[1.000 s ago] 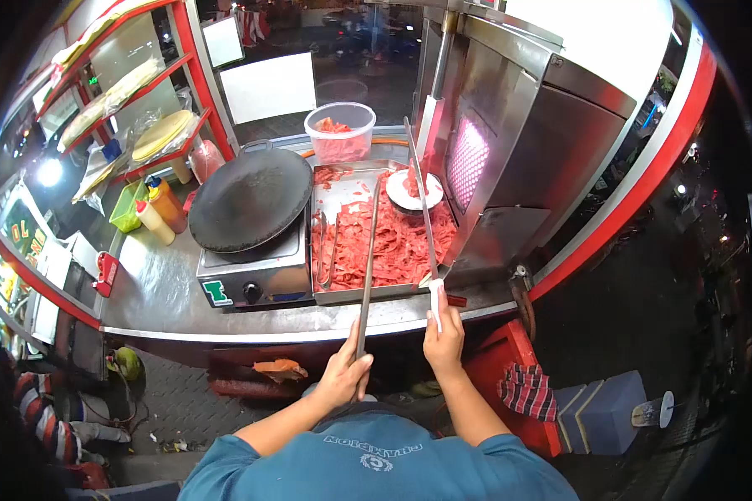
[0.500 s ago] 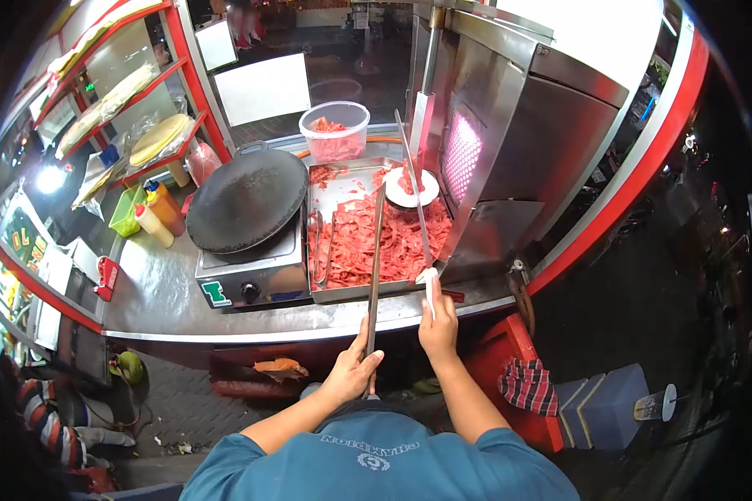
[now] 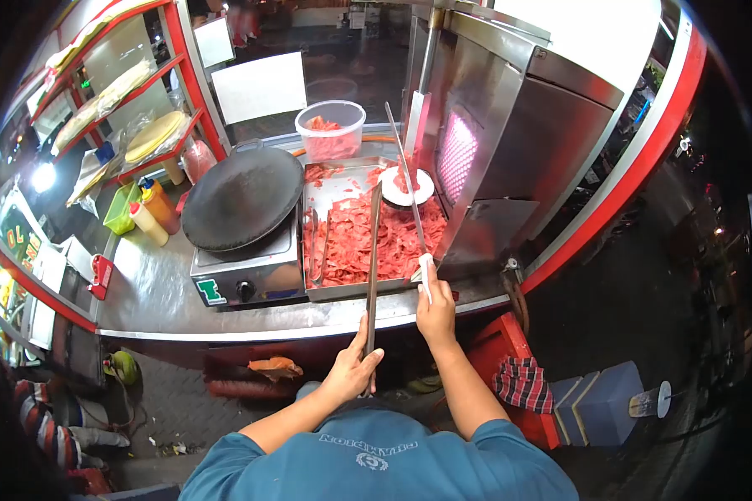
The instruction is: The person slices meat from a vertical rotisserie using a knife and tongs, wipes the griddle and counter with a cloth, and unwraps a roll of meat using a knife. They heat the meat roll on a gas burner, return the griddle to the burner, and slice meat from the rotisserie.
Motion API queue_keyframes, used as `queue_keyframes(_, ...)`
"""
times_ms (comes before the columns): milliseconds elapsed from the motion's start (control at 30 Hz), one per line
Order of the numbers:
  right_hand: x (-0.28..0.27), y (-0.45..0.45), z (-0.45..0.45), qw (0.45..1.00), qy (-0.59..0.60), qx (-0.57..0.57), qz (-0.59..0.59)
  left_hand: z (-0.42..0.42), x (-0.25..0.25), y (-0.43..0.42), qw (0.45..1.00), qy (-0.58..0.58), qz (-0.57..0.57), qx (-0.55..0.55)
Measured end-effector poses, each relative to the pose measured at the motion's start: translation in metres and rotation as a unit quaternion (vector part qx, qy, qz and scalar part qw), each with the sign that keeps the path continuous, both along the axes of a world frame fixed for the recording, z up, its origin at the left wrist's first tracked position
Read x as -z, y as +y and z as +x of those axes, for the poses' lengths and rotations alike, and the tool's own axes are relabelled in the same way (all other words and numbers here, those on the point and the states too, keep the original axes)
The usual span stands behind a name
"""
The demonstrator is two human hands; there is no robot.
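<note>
Metal counter (image 3: 146, 284); knife (image 3: 414, 213); red-framed stall (image 3: 194, 75)

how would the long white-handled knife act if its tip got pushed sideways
The knife would probably flex a little, since its blade looks long and narrow. It may also pivot at the right hand, which grips only the handle.

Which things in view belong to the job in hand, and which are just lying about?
Seem part of the job:
white-handled knife, in the right hand
long metal tool, in the left hand
sliced meat in the metal tray

Seem to be just lying about, with no hand on them:
black griddle pan
squeeze bottles
flatbread stack
checked cloth
</note>
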State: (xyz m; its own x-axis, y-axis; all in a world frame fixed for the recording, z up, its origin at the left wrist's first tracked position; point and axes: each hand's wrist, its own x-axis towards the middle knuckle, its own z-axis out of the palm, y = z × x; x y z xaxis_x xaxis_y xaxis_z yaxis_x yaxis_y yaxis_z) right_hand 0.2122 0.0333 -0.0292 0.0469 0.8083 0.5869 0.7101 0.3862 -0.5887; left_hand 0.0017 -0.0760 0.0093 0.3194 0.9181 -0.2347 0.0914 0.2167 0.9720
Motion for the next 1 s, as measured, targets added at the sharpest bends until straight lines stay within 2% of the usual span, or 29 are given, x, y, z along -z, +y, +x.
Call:
queue_keyframes(300,0.064,-0.109,0.033,0.999,0.018,0.008,-0.040,0.000,-0.005,0.003,1.000,-0.003,0.005,0.004)
queue_keyframes(400,0.042,-0.076,0.027,1.000,0.020,-0.004,-0.007,0.003,-0.001,0.002,1.000,-0.011,0.009,0.002)
queue_keyframes(533,0.008,-0.009,0.014,0.999,-0.008,0.011,-0.029,0.005,0.000,0.002,1.000,-0.012,0.015,-0.004)
queue_keyframes(633,-0.003,0.001,0.013,0.999,-0.016,0.015,-0.044,0.009,-0.003,0.004,1.000,-0.006,0.009,-0.010)
queue_keyframes(767,-0.001,-0.037,0.027,0.999,-0.018,0.006,-0.041,0.009,0.000,0.011,1.000,-0.013,0.015,-0.010)
queue_keyframes(900,0.019,-0.104,0.046,0.995,0.000,0.014,-0.103,0.008,0.001,0.020,1.000,-0.009,0.019,-0.004)
queue_keyframes(1000,0.008,-0.113,0.050,0.994,-0.007,0.014,-0.104,0.008,0.002,0.024,1.000,-0.004,0.019,0.000)
